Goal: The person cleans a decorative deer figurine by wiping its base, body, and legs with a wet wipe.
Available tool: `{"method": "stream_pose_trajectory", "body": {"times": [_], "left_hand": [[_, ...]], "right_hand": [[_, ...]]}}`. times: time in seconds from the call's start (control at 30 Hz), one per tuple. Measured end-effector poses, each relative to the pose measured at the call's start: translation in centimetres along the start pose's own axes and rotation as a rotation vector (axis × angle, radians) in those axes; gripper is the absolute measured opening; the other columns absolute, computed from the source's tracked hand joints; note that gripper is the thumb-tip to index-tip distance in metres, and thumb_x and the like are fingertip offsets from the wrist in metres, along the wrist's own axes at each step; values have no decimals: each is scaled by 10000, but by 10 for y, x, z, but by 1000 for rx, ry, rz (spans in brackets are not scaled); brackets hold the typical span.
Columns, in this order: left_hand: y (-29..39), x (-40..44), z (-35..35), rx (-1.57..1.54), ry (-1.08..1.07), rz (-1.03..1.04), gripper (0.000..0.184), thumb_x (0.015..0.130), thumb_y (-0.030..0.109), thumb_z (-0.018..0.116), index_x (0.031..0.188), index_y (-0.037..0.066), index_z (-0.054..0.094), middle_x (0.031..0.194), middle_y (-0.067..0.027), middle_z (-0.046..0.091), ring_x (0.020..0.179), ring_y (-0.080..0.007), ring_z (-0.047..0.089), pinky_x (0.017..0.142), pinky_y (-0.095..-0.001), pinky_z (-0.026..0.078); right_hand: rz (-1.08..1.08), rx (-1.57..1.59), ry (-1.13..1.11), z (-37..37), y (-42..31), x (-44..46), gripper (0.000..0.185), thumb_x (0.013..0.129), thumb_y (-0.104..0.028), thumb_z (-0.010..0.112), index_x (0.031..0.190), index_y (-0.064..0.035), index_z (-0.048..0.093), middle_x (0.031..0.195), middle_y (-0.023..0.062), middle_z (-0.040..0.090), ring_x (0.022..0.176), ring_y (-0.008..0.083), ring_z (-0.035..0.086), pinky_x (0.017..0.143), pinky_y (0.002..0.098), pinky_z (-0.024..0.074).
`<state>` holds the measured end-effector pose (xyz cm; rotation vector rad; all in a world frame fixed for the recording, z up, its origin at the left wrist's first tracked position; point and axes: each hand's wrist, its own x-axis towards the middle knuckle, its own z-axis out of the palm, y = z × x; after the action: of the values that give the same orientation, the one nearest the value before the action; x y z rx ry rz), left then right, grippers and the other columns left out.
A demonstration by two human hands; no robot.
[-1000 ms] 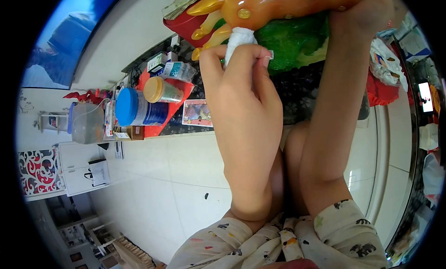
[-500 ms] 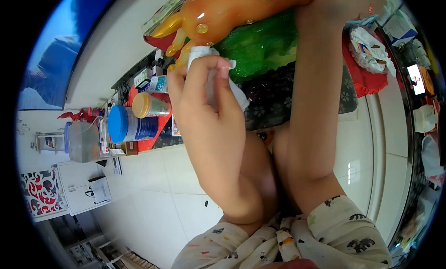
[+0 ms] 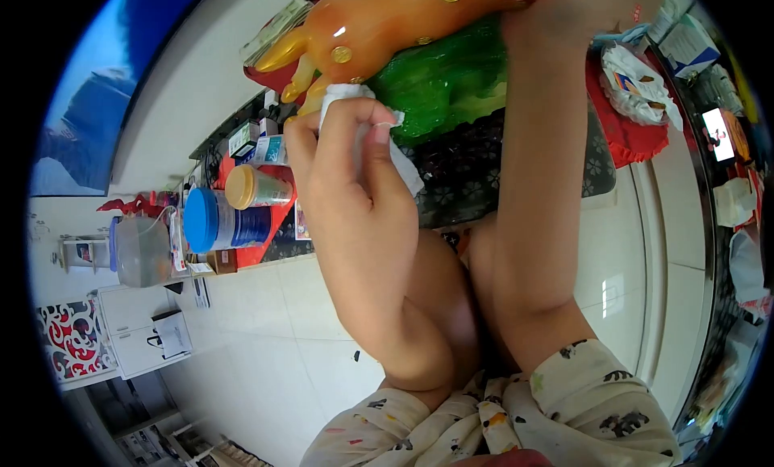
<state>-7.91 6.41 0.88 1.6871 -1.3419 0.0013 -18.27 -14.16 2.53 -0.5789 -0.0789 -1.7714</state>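
Observation:
My left hand [image 3: 347, 168] is closed on a crumpled white cloth [image 3: 403, 164], possibly a tissue, its thumb and forefinger pinching it. The cloth lies right by the lower edge of a glossy amber-orange ornament [image 3: 395, 23] with gold coin shapes and golden pointed ends. Beneath the ornament is a shiny green section [image 3: 451, 80], with a dark, glossy part under that. My right hand [image 3: 605, 11] reaches to the ornament's far right end at the top of the view. Its fingers are hidden or cut off, so their grip does not show.
The ornament stands on a dark flower-patterned surface [image 3: 599, 148]. To the left are a blue-lidded tub [image 3: 230, 221], a tan-lidded jar [image 3: 258, 186], small boxes and a clear plastic container [image 3: 145, 249]. At right, a white plastic bag [image 3: 637, 84] lies on red cloth, near a lit phone [image 3: 717, 134].
The whole view has shifted slightly, with the ornament and both arms appearing a little further left. My left hand keeps its hold on the white cloth.

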Motion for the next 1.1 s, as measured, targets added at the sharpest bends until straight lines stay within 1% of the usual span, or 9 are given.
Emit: {"method": "stream_pose_trajectory", "body": {"times": [0.17, 0.27, 0.37, 0.53, 0.67, 0.77, 0.87, 0.97, 1.1], "left_hand": [[2, 2, -10, -8, 23, -36, 34, 991, 59, 657, 1016, 52, 678, 1021, -68, 609, 925, -164, 573, 862, -281, 450], [-2, 3, -5, -130, 153, -34, 38, 988, 74, 670, 1009, 51, 690, 1018, -63, 623, 918, -165, 580, 837, -278, 443], [-5, 3, -1, -41, 172, 43, 56, 978, 93, 692, 1019, 60, 712, 1049, -75, 639, 953, -180, 585, 872, -297, 447], [0, 2, 8, 9, 164, 39, 67, 977, 113, 697, 1023, 67, 717, 1048, -89, 621, 1013, -208, 582, 912, -321, 455], [1, 2, 16, 54, 154, 34, 69, 988, 102, 672, 1031, 58, 703, 1038, -111, 596, 1023, -252, 578, 919, -344, 462], [0, 2, 16, 80, 134, 95, 112, 961, -11, 610, 1055, 42, 639, 1030, -189, 489, 905, -373, 563, 794, -429, 474], [-1, 4, 16, 91, 117, 134, 128, 953, -20, 611, 1061, 44, 633, 1032, -198, 486, 899, -380, 561, 790, -437, 474], [3, 4, 14, 71, 118, 59, 73, 989, 52, 642, 1040, 77, 686, 1020, -112, 562, 971, -259, 576, 881, -334, 467], [-7, 7, 15, 47, 106, 138, 91, 972, 14, 645, 1032, 73, 680, 989, -101, 533, 911, -246, 561, 848, -311, 467]], "right_hand": [[-86, -95, 95, 21, -3, -9, 270, 968, -268, 571, 1054, -15, 604, 986, 135, 702, 892, 252, 704, 814, 375, 569], [19, -139, -80, 9, -8, -5, 252, 976, -249, 559, 1046, -12, 606, 961, 136, 710, 862, 249, 709, 801, 378, 575], [-43, -44, 40, 2, -5, 2, 261, 984, -253, 545, 1034, -5, 609, 936, 137, 715, 834, 247, 710, 786, 377, 579], [-30, -88, -74, -5, -8, 3, 278, 988, -263, 541, 1037, 2, 613, 953, 149, 722, 828, 254, 714, 783, 378, 585], [-42, -48, 25, 15, -6, -8, 306, 986, -272, 547, 1044, 19, 622, 966, 175, 723, 847, 276, 722, 803, 384, 592], [-60, -100, 53, 15, -6, -8, 331, 984, -284, 547, 1046, 31, 626, 982, 194, 722, 870, 289, 726, 823, 388, 594], [31, -40, -34, 6, -7, -2, 327, 978, -281, 550, 1037, 32, 622, 974, 189, 719, 858, 282, 721, 814, 380, 590], [-59, -67, -58, -3, -4, 3, 338, 975, -281, 546, 1041, 42, 622, 950, 182, 717, 842, 279, 715, 808, 378, 586], [-53, -92, -65, -3, -4, 2, 366, 978, -292, 538, 1058, 55, 622, 951, 182, 715, 838, 280, 711, 806, 381, 582]]}}
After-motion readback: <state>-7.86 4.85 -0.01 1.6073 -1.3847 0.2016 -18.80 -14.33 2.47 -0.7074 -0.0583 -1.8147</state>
